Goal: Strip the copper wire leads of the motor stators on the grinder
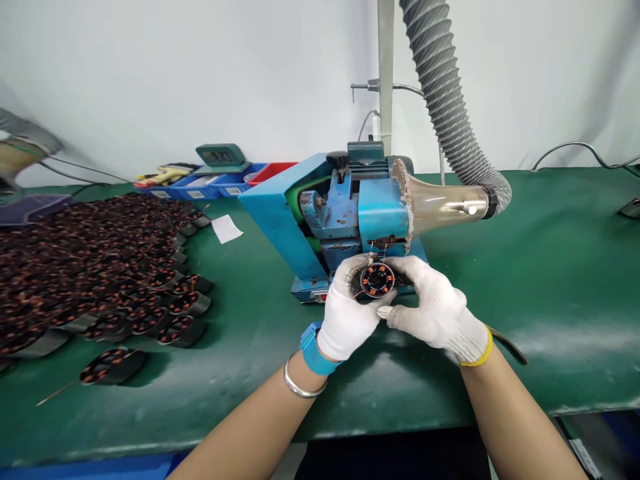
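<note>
A round motor stator (377,280) with copper windings and a dark core faces up between my two gloved hands. My left hand (347,307), in a white glove with a blue wrist strap, is wrapped around its left and lower side. Against the stator's right side rests my right hand (433,300), in a white knit glove with a yellow cuff, its thumb and fingers curled about the rim. Thin wire leads (385,251) rise from the stator toward the slot of a blue belt-driven machine (383,207) just beyond. Parts of the fingertips are hidden.
Many similar stators (100,267) crowd the left of the green bench (525,267), with a single stator (114,365) nearer the front. A clear funnel (445,203) joins a grey hose (445,87). Behind are blue bins (200,189), a red bin (273,172) and a digital clock (221,155).
</note>
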`<state>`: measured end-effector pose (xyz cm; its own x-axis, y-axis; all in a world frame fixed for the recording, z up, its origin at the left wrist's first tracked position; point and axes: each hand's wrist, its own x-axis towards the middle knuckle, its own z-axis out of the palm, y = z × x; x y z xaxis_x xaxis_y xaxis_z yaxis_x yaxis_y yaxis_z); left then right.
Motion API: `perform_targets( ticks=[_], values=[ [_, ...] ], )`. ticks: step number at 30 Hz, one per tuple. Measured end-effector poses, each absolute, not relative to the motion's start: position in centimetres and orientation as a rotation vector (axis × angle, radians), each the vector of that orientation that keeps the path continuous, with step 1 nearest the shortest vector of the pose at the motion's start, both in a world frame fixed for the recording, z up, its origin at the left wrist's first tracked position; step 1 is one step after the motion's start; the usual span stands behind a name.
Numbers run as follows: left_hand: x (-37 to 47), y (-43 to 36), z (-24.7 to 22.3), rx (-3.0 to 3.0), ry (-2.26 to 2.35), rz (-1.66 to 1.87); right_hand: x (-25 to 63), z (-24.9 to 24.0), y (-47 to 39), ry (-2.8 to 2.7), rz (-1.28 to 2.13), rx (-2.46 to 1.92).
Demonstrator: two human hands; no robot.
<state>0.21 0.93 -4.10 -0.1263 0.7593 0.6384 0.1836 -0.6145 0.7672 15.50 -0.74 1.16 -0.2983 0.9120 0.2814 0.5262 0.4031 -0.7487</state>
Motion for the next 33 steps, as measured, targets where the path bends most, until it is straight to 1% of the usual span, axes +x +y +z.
perform_targets(
  ticks=[3,10,12,14,16,19,21,25,27,30,33],
  values=[
    [0.2,1.3,-4.3,1.701,1.009,1.801,16.3,1.2,-0.4,-2.034,0.656,-1.246],
    [0.0,1.4,-4.6,1.824,1.033,1.854,16.1,0.4,-0.4,-1.96,0.48,-1.041],
    [0.0,1.3,-4.7,1.859,1.002,1.859,15.9,0.3,-0.5,-1.871,0.543,-1.006],
    [0.0,1.3,-4.9,1.888,0.96,1.861,16.0,0.2,-0.4,-1.705,0.702,-1.002],
    [0.0,1.4,-5.0,1.903,0.929,1.878,16.3,0.2,0.0,-1.425,0.863,-1.006],
    [-0.1,1.5,-5.0,1.864,0.954,1.906,17.0,0.4,0.8,-1.039,0.957,-0.979],
    [0.0,1.6,-4.8,1.841,0.993,1.923,16.9,0.5,0.8,-1.084,1.006,-1.039],
    [0.0,1.6,-4.7,1.844,0.968,1.94,15.5,0.3,0.1,-1.44,1.074,-1.114],
    [-0.1,1.6,-4.6,1.858,0.938,1.928,15.3,0.3,0.1,-1.376,1.047,-1.097],
    [-0.1,1.5,-4.7,1.856,0.992,1.894,15.8,0.3,0.6,-1.092,0.976,-1.072],
    [0.0,1.4,-4.7,1.83,1.069,1.831,15.7,0.4,0.7,-1.13,1.026,-1.107]
  ],
)
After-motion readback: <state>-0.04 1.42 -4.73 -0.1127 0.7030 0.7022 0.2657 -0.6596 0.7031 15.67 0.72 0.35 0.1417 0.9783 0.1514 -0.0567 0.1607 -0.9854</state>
